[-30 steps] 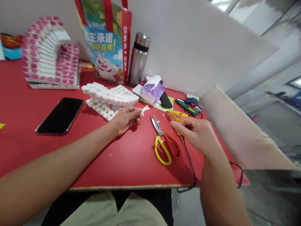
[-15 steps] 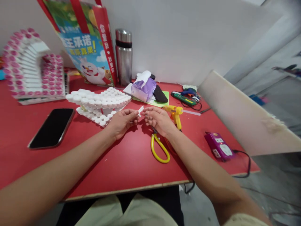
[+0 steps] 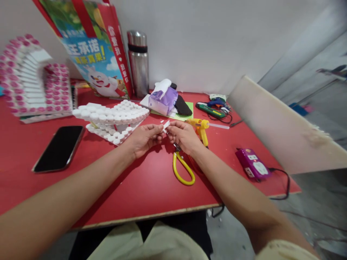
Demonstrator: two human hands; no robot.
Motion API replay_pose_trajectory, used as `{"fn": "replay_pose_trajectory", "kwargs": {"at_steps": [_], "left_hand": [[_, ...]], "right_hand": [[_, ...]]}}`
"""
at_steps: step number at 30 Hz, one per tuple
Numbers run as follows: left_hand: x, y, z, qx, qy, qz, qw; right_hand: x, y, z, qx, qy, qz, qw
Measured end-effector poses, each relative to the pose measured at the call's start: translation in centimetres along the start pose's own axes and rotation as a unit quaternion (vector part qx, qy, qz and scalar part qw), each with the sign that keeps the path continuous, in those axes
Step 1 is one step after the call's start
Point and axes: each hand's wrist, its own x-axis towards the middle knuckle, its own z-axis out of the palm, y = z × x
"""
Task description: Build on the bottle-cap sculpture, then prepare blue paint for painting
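White scrap (image 3: pixel 166 125) left of the glue gun (image 3: pixel 202 129) is pinched by left hand (image 3: pixel 148 139) and right hand (image 3: pixel 184 136); probably featherlight, kinda flimsy, best held by edges.

Right hand (image 3: pixel 186 137) moved left from yellow hot-glue gun (image 3: pixel 202 130), now pinching small white strip (image 3: pixel 166 125) beside left hand (image 3: pixel 148 139), purple power socket (image 3: pixel 253 164) newly in view at near right

My right hand (image 3: pixel 185 136) blocks the blades of the scissors (image 3: pixel 178 176); white piece (image 3: pixel 166 125), half covered by fingers, too small to identify; shopping bag (image 3: pixel 100 68) cropped up top.
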Motion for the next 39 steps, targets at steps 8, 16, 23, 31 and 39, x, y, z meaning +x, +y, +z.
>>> {"fn": "replay_pose_trajectory", "kwargs": {"at_steps": [8,16,23,31,39], "left_hand": [[-0.6,-1.0,-0.2,0.002,-0.003,0.029,1.000],[-0.9,-1.2,-0.4,0.012,-0.009,0.040,0.999],[-0.9,-1.4,-0.3,0.041,0.008,0.069,0.997],[-1.0,-1.2,-0.2,0.047,0.010,0.069,0.996],[-1.2,-1.4,-0.1,0.057,0.010,0.067,0.996]], "right_hand": [[-0.2,0.0,-0.1,-0.029,-0.001,0.006,1.000],[-0.6,-0.3,0.0,-0.055,-0.010,-0.009,0.998],[-0.9,-0.7,0.1,-0.017,-0.017,0.034,0.999],[-1.2,-0.8,0.2,-0.056,-0.003,0.002,0.998],[-1.2,-0.7,0.4,-0.085,0.019,-0.015,0.996]]}}
